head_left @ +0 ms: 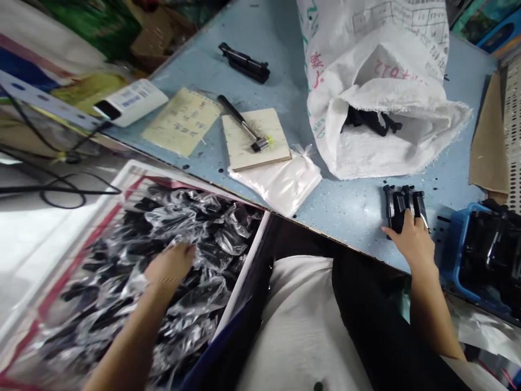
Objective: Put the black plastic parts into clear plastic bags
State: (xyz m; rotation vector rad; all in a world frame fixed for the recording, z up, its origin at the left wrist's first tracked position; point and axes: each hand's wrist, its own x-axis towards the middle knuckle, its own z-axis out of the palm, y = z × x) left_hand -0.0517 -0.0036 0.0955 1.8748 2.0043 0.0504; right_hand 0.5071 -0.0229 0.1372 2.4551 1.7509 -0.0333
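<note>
The right hand point(413, 239), thumb splayed wide from bent fingers, touched slim, glossy black plastic parts point(396, 205) lying side by side near the edge of the speckled blue tabletop point(345, 203). Over crinkled clear bags point(217, 250) of black pieces in a white-walled box point(244, 272), the left hand point(173, 260) was blurred, fingers seemingly curled; I couldn't tell whether they gripped anything.

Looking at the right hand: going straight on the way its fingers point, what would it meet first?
First, the black parts on the blue table, which the right hand seems to be touching. Beyond them, roughly in line, is the open mouth of the white sack; depth is hard to judge.
</note>
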